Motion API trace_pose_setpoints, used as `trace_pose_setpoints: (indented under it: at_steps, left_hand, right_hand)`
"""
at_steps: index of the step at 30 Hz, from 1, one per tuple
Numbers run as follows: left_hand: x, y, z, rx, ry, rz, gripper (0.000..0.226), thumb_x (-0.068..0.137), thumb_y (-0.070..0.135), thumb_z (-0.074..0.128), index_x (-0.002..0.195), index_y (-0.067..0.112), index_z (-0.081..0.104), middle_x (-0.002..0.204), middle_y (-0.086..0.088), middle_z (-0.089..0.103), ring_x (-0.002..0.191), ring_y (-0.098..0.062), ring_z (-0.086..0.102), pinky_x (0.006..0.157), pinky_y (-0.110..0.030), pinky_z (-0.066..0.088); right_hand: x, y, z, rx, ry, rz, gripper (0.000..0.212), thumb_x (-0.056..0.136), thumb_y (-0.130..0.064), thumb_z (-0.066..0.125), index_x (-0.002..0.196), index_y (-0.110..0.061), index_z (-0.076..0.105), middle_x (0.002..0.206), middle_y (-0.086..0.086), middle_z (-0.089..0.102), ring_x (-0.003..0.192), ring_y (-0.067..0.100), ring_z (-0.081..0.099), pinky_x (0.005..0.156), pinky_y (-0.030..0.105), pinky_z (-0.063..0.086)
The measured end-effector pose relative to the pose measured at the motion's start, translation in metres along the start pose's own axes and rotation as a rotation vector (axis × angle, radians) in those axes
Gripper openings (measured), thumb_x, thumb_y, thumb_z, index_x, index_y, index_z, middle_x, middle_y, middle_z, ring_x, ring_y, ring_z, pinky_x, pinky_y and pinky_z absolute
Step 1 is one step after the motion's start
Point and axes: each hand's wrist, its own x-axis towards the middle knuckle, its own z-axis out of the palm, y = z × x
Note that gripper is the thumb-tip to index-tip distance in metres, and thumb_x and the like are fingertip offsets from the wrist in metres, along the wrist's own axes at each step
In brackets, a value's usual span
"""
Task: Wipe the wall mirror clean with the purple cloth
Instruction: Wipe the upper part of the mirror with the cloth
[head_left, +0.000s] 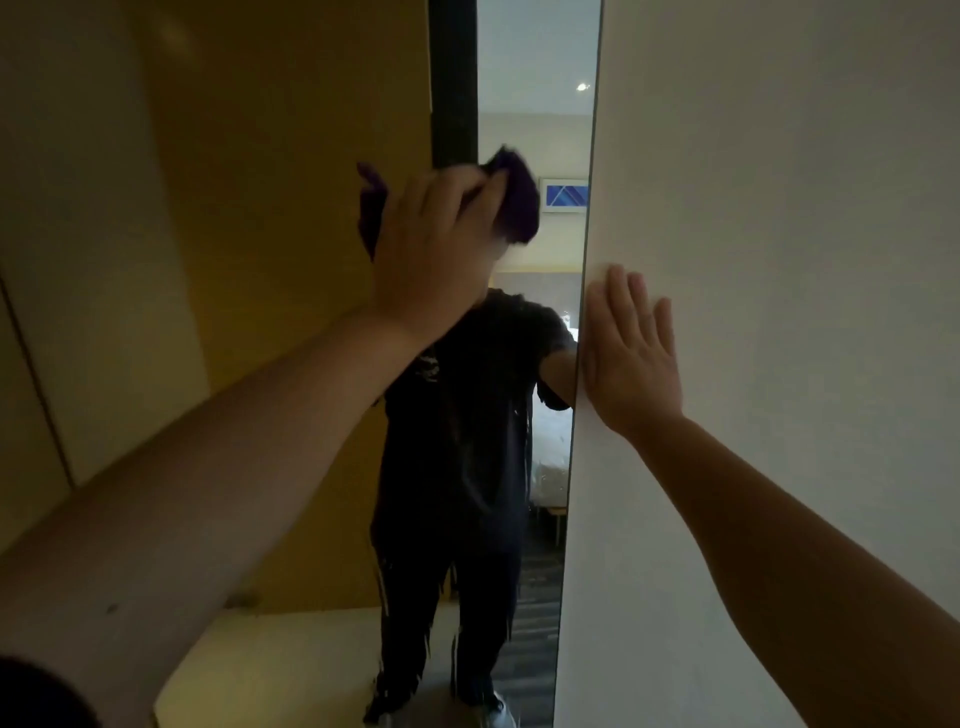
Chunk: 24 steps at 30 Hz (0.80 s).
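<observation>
Purple cloth (511, 200) is clamped in the left hand's (434, 254) grip, mid-wipe on the mirror (535, 130); the right hand (631, 358) lies flat, fingers apart, on the wall (779, 208). Next, I judge, a downward stroke below the grip.

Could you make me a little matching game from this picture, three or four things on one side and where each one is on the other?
Things:
1. purple cloth
2. left hand
3. right hand
4. wall mirror

Places or states:
A. flat on the white wall
B. narrow strip between dark frame and white wall
C. bunched up against the glass
D. fingers curled around the cloth

Pairs: 1-C, 2-D, 3-A, 4-B
</observation>
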Motion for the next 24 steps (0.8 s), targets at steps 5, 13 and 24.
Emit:
trace_pose_setpoints:
  at_steps: [5, 13, 24]
  left_hand:
    - [0.06, 0.016, 0.027, 0.108, -0.011, 0.041, 0.043, 0.088, 0.027, 0.07, 0.127, 0.012, 0.063, 0.117, -0.007, 0.064, 0.104, -0.027, 0.061, 0.088, -0.034, 0.048]
    - [-0.019, 0.06, 0.029, 0.106, -0.085, 0.216, 0.033, 0.101, 0.024, 0.054, 0.131, 0.01, 0.06, 0.121, -0.009, 0.063, 0.106, -0.03, 0.058, 0.088, -0.04, 0.041]
    - [-0.209, 0.124, 0.023, -0.018, -0.275, 0.33, 0.037, 0.102, 0.02, 0.045, 0.138, 0.014, 0.052, 0.126, -0.002, 0.052, 0.103, -0.022, 0.058, 0.086, -0.037, 0.042]
  right_hand:
    - [0.0, 0.006, 0.007, -0.031, 0.064, -0.035, 0.062, 0.105, -0.028, 0.039, 0.157, -0.012, 0.009, 0.16, 0.005, -0.012, 0.149, 0.025, -0.014, 0.121, 0.048, -0.005]
    - [0.003, 0.01, 0.019, 0.006, 0.149, -0.027, 0.061, 0.106, -0.028, 0.037, 0.158, -0.014, 0.01, 0.166, 0.009, 0.003, 0.149, 0.019, -0.017, 0.123, 0.047, -0.005]
    - [0.004, 0.015, 0.029, -0.014, 0.216, -0.08, 0.061, 0.106, -0.029, 0.039, 0.157, -0.009, 0.012, 0.165, 0.016, 0.008, 0.15, 0.026, -0.007, 0.122, 0.051, -0.002]
